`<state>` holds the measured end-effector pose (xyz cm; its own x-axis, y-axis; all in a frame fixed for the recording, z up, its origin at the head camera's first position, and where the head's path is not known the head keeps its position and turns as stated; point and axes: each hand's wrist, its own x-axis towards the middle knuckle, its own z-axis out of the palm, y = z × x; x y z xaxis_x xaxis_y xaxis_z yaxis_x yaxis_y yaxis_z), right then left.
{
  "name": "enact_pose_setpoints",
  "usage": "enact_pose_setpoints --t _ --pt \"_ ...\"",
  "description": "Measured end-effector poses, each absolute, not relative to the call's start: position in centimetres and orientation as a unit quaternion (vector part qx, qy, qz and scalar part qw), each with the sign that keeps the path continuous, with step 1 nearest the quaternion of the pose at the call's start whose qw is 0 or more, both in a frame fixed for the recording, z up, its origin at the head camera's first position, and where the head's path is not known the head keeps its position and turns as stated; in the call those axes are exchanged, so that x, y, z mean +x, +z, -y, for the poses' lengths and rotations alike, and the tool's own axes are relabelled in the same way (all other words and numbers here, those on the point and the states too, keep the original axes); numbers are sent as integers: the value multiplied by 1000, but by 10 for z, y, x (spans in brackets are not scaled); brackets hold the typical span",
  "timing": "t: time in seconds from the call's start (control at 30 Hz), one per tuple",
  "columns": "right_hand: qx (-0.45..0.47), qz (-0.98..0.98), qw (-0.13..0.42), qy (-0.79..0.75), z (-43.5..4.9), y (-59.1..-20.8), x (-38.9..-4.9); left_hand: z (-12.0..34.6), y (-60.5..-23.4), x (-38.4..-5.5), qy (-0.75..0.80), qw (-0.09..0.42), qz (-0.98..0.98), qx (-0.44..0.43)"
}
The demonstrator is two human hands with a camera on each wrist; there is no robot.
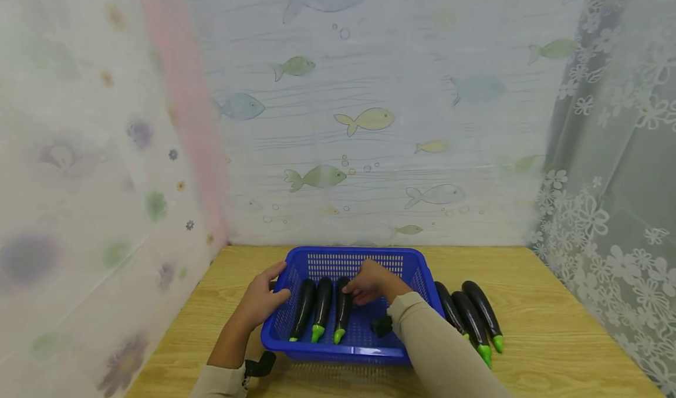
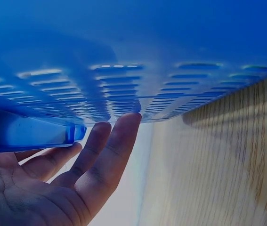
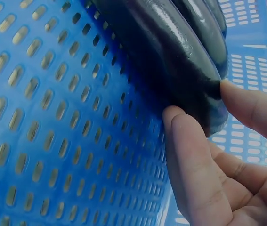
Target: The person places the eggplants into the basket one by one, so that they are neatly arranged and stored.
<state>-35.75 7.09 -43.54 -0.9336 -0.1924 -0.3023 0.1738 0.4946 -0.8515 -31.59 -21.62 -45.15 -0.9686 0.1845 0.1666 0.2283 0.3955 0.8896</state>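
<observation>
Right hand (image 1: 369,282), part-closed, pinches the rightmost eggplant (image 1: 342,314) in the basket (image 1: 343,350) near its blunt end; left hand (image 1: 259,301), loosely spread, holds the basket! Probably firm, slick, bruisable: mid-body grip suits.

Near right corner of blue basket (image 1: 345,351) hidden behind right sleeve (image 1: 440,342), left sleeve (image 1: 219,381) cut off at head view's bottom, left hand (image 2: 53,188) cropped in its wrist view, pinched eggplant (image 3: 171,52) cut by right wrist view's top edge.
</observation>
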Motion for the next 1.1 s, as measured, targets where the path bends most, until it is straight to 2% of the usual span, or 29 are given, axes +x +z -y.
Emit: enact_pose_setpoints --t 1.1 --pt "6 -850 169 -500 -67 -428 -353 216 -453 -317 -528 17 842 -111"
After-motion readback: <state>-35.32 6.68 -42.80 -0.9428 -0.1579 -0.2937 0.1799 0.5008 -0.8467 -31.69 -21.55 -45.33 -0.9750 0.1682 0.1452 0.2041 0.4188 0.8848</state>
